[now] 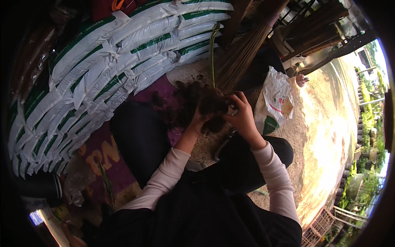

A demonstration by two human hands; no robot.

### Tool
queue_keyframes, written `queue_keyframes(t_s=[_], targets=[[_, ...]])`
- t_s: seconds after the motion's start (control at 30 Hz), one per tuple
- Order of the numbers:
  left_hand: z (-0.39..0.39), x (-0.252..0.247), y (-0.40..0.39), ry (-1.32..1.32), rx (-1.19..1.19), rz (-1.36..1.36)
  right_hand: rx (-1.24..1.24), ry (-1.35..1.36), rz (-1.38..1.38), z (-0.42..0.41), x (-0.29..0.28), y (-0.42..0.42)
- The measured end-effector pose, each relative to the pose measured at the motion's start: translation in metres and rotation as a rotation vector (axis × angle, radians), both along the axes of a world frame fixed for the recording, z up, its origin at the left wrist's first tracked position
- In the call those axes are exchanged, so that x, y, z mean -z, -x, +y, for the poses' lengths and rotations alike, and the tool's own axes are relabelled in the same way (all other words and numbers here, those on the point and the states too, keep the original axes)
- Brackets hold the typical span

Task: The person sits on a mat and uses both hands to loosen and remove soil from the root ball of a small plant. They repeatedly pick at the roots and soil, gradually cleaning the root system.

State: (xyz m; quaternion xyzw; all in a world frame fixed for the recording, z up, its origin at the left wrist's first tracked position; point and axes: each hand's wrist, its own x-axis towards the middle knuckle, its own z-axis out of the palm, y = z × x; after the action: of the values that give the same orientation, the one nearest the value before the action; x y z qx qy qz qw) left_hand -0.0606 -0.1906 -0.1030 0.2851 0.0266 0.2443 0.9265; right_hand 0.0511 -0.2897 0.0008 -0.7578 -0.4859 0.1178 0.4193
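Observation:
My left hand [197, 121] cups a dark clump of soil [213, 103] from below, between my bent knees. Against the clump's other side press the curled fingers of my right hand [243, 112]. A long green plant leaf or stem [212, 58] rises from behind the clump; whether it is rooted in it I cannot tell. By the right fingers shows a small pale, mottled patch [232, 110], too unclear to name. Loose dark soil [182, 106] lies spread under and beside the clump on a purple printed sheet [159, 88].
Stacked white-and-green plastic sacks [123, 61] curve along the left. A stick broom [245, 54] leans ahead, near a crumpled printed sack [274, 98] on the right. Another striped leaf [106, 182] and a clear plastic bag [77, 182] are at lower left. A slatted crate [319, 225] stands lower right.

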Motion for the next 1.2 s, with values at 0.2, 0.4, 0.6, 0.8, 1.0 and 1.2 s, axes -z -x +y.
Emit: queue_keyframes(t_s=[0.2, 0.4, 0.6, 0.8, 1.0, 1.2], targets=[[0.0, 0.005, 0.001, 0.081, -0.02, -0.02, -0.093, 0.065, -0.394, -0.003, -0.002, 0.005], [0.004, 0.025, 0.008, 0.182, 0.023, 0.024, -0.217, 0.075, -0.429, -0.001, -0.006, 0.006], [0.018, 0.033, 0.013, 0.467, 0.233, -0.03, -0.235, 0.075, -0.436, -0.003, -0.002, 0.013], [0.016, 0.035, 0.01, 0.464, 0.138, -0.039, -0.24, 0.109, -0.577, -0.006, -0.004, 0.014], [0.017, 0.036, 0.016, 0.483, 0.145, 0.02, -0.246, 0.185, -0.575, -0.003, 0.002, 0.019], [0.023, 0.02, 0.019, 0.294, 0.137, 0.018, -0.244, 0.097, -0.301, 0.004, -0.002, 0.005]])
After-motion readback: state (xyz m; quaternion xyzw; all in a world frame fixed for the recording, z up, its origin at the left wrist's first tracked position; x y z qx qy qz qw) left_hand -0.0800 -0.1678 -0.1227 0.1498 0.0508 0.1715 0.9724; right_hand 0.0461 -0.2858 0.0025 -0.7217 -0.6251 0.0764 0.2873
